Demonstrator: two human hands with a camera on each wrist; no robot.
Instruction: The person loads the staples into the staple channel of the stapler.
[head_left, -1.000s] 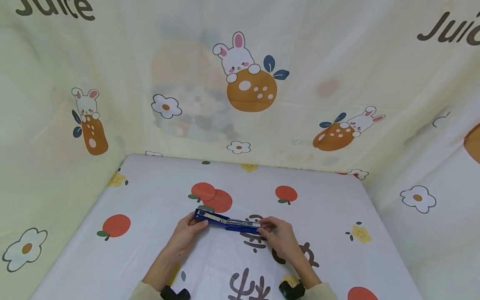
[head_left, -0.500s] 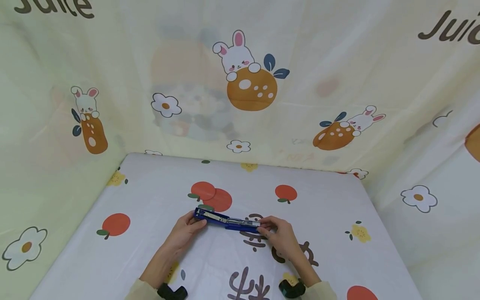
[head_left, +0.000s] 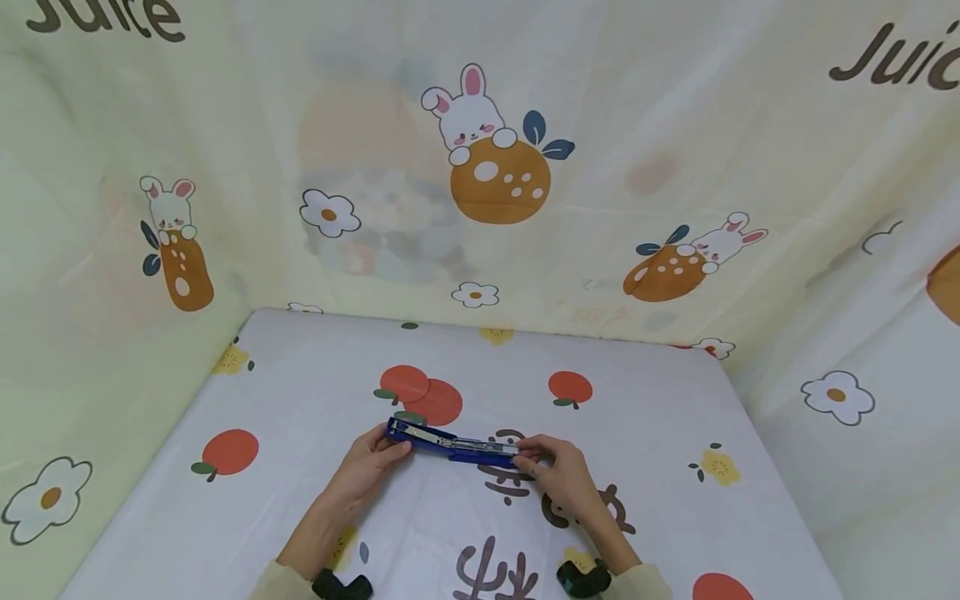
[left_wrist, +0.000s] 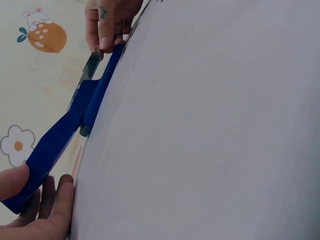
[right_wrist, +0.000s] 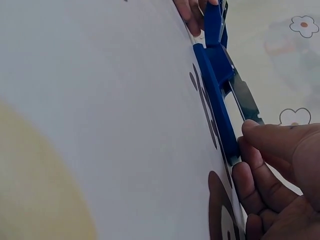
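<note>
Head view gave us a rabbit-print backdrop [head_left: 232, 108] behind a white tablecloth [head_left: 300, 383]; over the tablecloth's near middle we saw a blue stapler [head_left: 454, 448], folded out at its hinge [right_wrist: 220, 62] and spanning both hands, though we could not tell whether its underside touched the cloth; the left hand [head_left: 367, 463] pinched the outer end of the top cover [left_wrist: 55, 140] between thumb and fingers; the right hand [head_left: 559, 472] pinched the opposite end, thumb at the tip of the metal staple channel [right_wrist: 246, 102], fingers by the end of the base [right_wrist: 216, 102]. We judged the stapler light and stiff, likely plastic over metal; its hinge seemed the one loose point, so a one-handed grip might have let the halves swing; the smooth shell looked slightly slippery, the bare channel slicker; we favoured holding both ends, with fingertips clear of the gap between channel and base.
</note>
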